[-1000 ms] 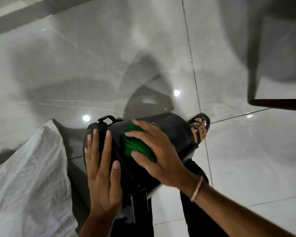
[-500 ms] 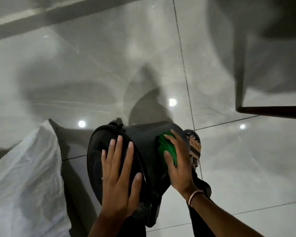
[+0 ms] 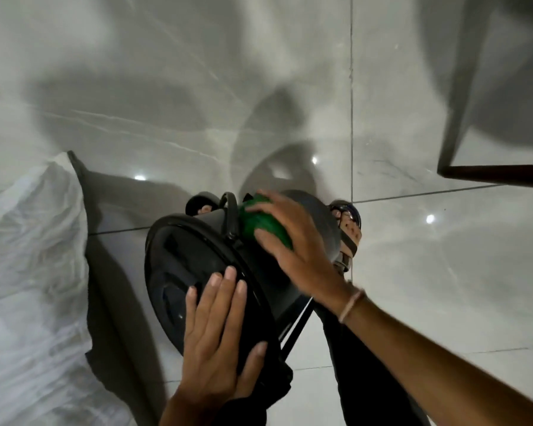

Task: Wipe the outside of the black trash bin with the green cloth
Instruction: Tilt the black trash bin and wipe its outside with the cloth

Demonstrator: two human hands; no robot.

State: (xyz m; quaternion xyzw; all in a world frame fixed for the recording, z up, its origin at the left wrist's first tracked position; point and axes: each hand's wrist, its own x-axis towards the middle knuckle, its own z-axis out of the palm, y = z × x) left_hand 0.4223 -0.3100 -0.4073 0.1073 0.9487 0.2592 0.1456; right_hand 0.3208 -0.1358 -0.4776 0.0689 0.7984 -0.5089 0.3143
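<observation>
The black trash bin (image 3: 316,216) lies tilted on its side over the floor, with its round lid end (image 3: 179,265) facing left toward me. My left hand (image 3: 217,336) rests flat on the lid, fingers spread, holding nothing. My right hand (image 3: 293,244) presses the bunched green cloth (image 3: 259,224) against the bin's upper side wall, just right of the carry handle (image 3: 230,210). Most of the cloth is hidden under my palm and fingers.
A large white sack (image 3: 28,272) lies on the glossy grey tiled floor (image 3: 166,87) at left. My sandalled foot (image 3: 348,229) sits just right of the bin. A dark furniture leg and rail (image 3: 493,175) stand at upper right.
My right hand slid the green cloth from the bin's right side back left toward the handle. The left hand shifted lower on the lid. The bin rolled a little.
</observation>
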